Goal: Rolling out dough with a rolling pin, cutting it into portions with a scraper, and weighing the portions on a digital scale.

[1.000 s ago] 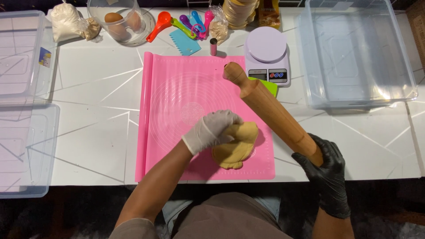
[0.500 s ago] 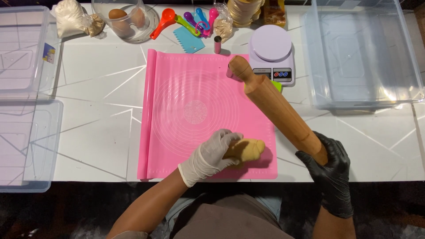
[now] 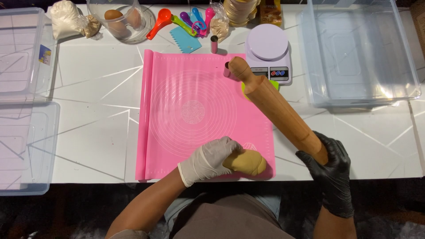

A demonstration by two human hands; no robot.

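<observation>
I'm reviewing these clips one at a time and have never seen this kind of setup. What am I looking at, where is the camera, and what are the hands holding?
There is no machine here: a person works with two gloved hands, and the one camera sits on their head, looking down. The left hand, in a white glove, has its grip around a lump of tan dough at the near edge of a pink baking mat. The right hand, in a black glove, holds a wooden rolling pin by its near end, slanted over the mat. On the white table behind lie a kitchen scale, coloured measuring spoons, a bowl with eggs and clear plastic bins.
</observation>
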